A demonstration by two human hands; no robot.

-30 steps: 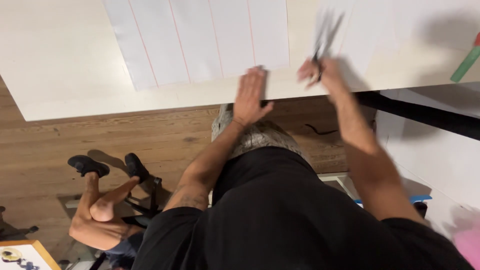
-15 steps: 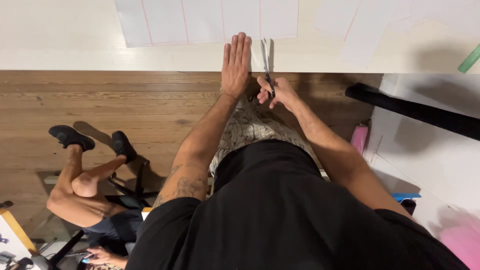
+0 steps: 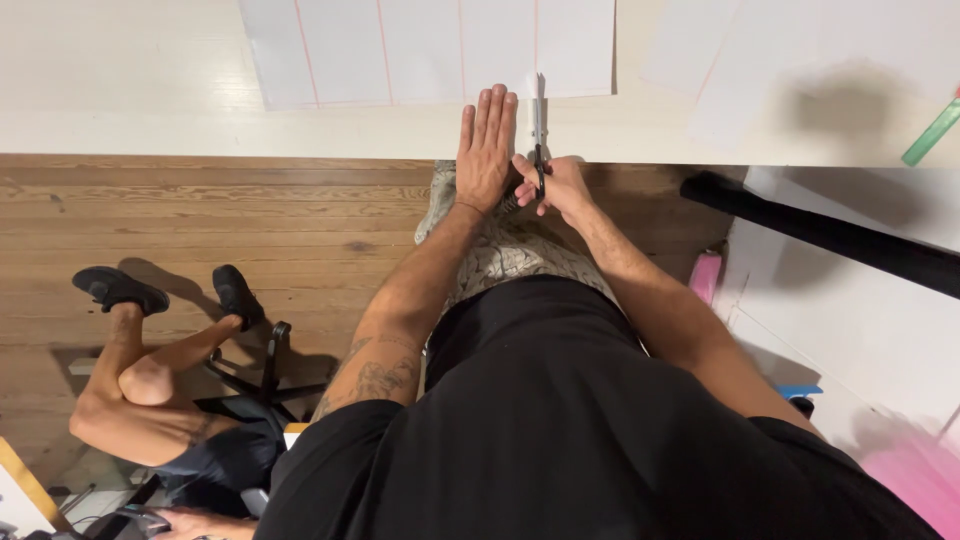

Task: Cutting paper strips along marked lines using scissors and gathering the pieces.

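My left hand [image 3: 486,150] lies flat, fingers together, on the front edge of the white table [image 3: 120,110], its fingertips touching the near edge of a large white sheet of paper with thin red lines [image 3: 420,45]. Just to its right, my right hand [image 3: 553,185] grips the dark handles of a pair of scissors [image 3: 537,125]. The blades point away from me and reach the paper's near edge beside a red line. I cannot tell whether the blades are apart.
More white sheets [image 3: 760,60] lie at the right of the table, with a green strip [image 3: 932,132] at the far right. A black bar [image 3: 820,235] crosses below the table edge. Another person's legs and black shoes [image 3: 150,330] rest on a chair at lower left.
The view has dropped, so the table edge sits higher in the frame. My right hand has brought the scissors down from the paper's right side to its near edge, beside my left hand.
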